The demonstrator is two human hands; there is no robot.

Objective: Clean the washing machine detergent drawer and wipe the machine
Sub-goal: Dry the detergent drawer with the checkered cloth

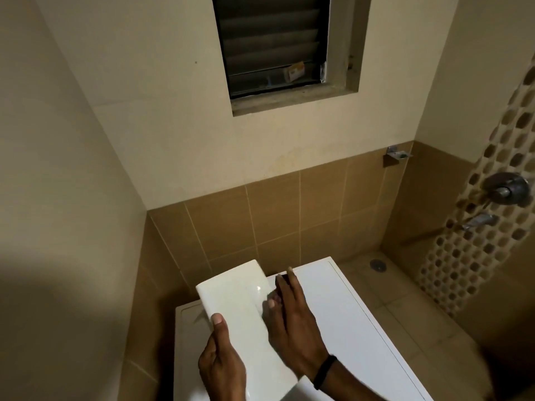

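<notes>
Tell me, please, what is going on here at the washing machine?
A person holds a white glossy part, likely the detergent drawer, above the top of the white washing machine. The left hand grips its near end, thumb on top. The right hand touches its right side, fingers mostly straight. No wiping is under way.

The white rectangular plastic drawer panel [237, 302] you hold is smooth and glossy, and a bright spot of light reflects on it. The white washing machine top [347, 328] under it also looks smooth, with a softer shine. The brown square wall tiles [275, 215] seem to be ceramic, nearly matt, with pale grout lines. The cream painted wall [188, 125] above them is matt. The grey window sill [289, 105] looks like rough cement. The round metal tap handle [506, 189] is polished. Your black wristband [325, 371] looks matt, perhaps rubber.
</notes>
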